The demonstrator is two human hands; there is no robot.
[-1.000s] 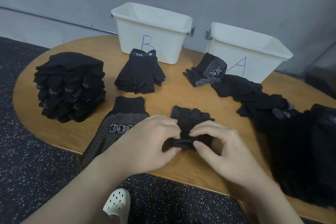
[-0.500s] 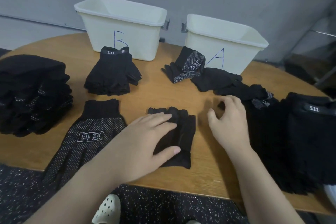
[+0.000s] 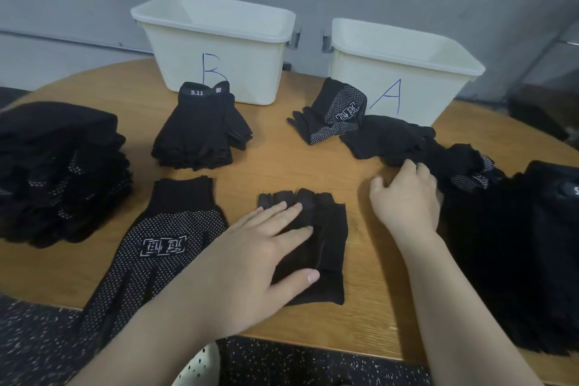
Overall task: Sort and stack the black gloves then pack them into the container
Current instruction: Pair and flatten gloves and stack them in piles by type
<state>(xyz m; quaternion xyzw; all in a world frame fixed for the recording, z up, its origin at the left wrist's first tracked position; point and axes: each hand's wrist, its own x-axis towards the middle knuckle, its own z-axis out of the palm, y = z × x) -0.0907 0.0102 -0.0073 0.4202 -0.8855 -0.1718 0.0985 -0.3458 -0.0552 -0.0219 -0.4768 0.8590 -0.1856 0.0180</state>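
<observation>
A plain black fingerless glove [image 3: 329, 235] lies flat near the table's front edge, and my left hand [image 3: 250, 260] presses on it with straight fingers. My right hand [image 3: 407, 200] is out to the right; its bent fingers touch the edge of a loose black glove [image 3: 391, 138] while the thumb stays apart over the wood. Left of the pressed glove lies a dotted glove [image 3: 166, 244] with a white logo. Behind it sits a short stack of "5.11" gloves [image 3: 197, 131]. White bins B [image 3: 219, 50] and A [image 3: 407, 72] stand at the back.
A tall stack of dotted gloves [image 3: 59, 172] fills the left end of the wooden table [image 3: 282, 166]. A big heap of black gloves [image 3: 517, 260] covers the right end. A folded dotted glove [image 3: 335, 113] lies before bin A. A white shoe [image 3: 200, 367] shows below the table edge.
My right hand let go of the plain glove and moved right to the loose gloves. My left hand flattened onto the plain glove, which now lies spread out.
</observation>
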